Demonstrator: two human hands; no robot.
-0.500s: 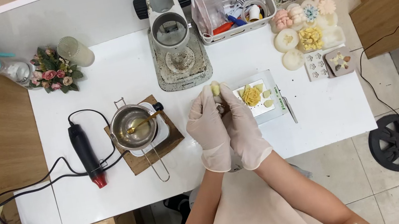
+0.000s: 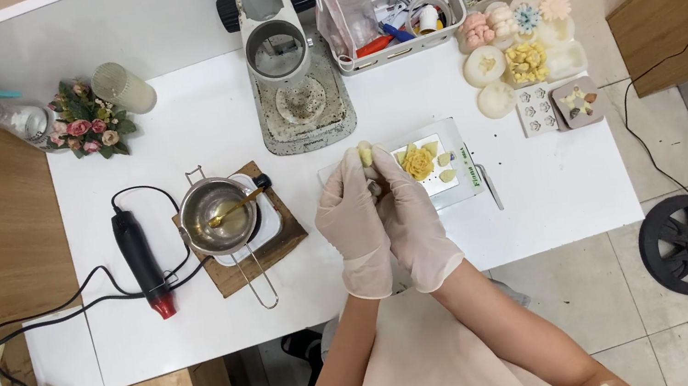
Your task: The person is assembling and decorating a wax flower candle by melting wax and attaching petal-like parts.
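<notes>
A small pale yellow wax piece (image 2: pixel 366 154) sits just above the middle of the frame, pinched between the fingertips of both gloved hands over the white counter (image 2: pixel 549 196). The left hand (image 2: pixel 354 224) and the right hand (image 2: pixel 412 219) press together side by side, each grip closed around the piece, which pokes out at the top.

Just right of the hands lies a clear flat tray (image 2: pixel 455 188) carrying a yellow wax flower (image 2: pixel 418 162) and a few small petals. To the left, a small metal pot (image 2: pixel 213 215) with a gold spoon in it stands on a white warmer above a wooden board (image 2: pixel 266 257). Further left lies a black heat gun (image 2: pixel 139 260) with a red tip, its cord looping off the counter.

Toward the top centre stands a white press-like machine (image 2: pixel 285 63). Right of it is a clear bin of tools (image 2: pixel 403 16), and beyond that a cluster of pale silicone moulds (image 2: pixel 516 52). In the upper left stand a small bouquet of pink flowers (image 2: pixel 88 124) and a spray bottle (image 2: pixel 0 111).
</notes>
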